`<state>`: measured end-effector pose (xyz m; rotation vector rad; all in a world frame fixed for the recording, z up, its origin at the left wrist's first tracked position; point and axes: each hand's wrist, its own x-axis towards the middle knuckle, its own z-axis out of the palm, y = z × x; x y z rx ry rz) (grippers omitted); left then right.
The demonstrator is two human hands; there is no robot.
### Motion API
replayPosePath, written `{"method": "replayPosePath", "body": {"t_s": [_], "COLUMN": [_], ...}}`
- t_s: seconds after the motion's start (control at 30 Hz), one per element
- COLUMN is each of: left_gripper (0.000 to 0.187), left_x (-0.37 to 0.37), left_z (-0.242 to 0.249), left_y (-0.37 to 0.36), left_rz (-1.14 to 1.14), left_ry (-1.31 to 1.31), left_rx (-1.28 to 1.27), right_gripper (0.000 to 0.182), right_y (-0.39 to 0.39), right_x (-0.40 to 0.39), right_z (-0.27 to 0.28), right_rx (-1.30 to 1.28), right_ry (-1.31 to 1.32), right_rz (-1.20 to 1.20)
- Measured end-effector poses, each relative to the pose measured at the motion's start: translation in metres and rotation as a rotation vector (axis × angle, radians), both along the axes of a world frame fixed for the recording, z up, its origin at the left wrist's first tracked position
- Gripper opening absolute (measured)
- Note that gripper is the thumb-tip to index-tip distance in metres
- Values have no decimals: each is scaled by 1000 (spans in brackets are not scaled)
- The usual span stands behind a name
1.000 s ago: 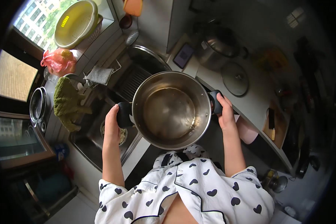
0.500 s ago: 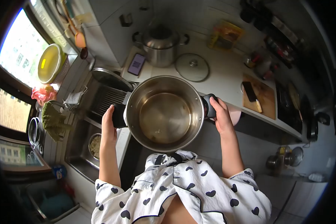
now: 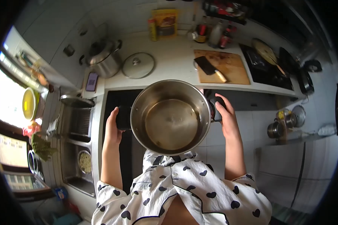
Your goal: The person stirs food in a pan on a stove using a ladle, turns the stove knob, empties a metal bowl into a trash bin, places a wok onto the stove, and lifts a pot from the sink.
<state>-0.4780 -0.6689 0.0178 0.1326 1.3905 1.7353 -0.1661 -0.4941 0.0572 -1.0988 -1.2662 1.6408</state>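
Note:
A large stainless steel pot (image 3: 171, 123) is held up in front of my body, its open top facing me. Some shallow liquid seems to cover its bottom. My left hand (image 3: 113, 125) is wrapped round the black handle on the left side. On the opposite side my right hand (image 3: 226, 115) grips the other black handle, thumb on top. Behind the pot, a glass lid (image 3: 138, 65) lies flat on the white counter (image 3: 169, 62).
At left is a sink (image 3: 79, 185) holding a bowl of pale food (image 3: 85, 162). A tall lidded pot (image 3: 103, 60) and a phone (image 3: 91, 81) stand in the corner. A cleaver (image 3: 206, 66) lies on the cutting board (image 3: 234, 67), beside the stove (image 3: 264, 71) with a pan (image 3: 263, 50).
My view and body have turned right, away from the sink and towards the counter and stove. The pot has come along in both hands, still gripped by its handles.

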Motion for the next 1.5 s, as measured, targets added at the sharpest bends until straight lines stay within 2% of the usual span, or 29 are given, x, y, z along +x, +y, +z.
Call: {"method": "replayPosePath", "body": {"t_s": [0.3, 0.4, 0.43, 0.53, 0.7, 1.1, 1.2, 1.33, 1.5], "left_gripper": [29, 30, 31, 32, 34, 38, 36, 35, 36], "left_x": [74, 103, 107, 142, 187, 291, 323, 364, 439], "left_z": [13, 10, 8, 9, 8, 32, 32, 37, 30], "left_y": [121, 172, 188, 239, 326, 468, 487, 498, 507], "left_rz": [-349, -392, -487, -514, -705, -800, -760, -848, -685], "left_ry": [-5, 21, 30, -23, -41, 5, -16, -68, -66], "left_rx": [94, 96, 112, 112, 104, 122, 132, 130, 165], "right_gripper": [37, 37, 37, 37, 40, 44, 43, 40, 37], "right_y": [18, 30, 34, 52, 95, 190, 209, 233, 260], "right_x": [114, 141, 151, 181, 233, 324, 356, 410, 484], "right_z": [18, 17, 19, 27, 27, 50, 53, 49, 57], "right_rx": [-8, -16, -22, -45, 10, -27, -27, -25, 25], "right_ry": [19, 20, 14, 36, -72, -18, -8, -2, -33], "right_rz": [-381, -496, -535, -640, -698, -867, -875, -829, -750]}}
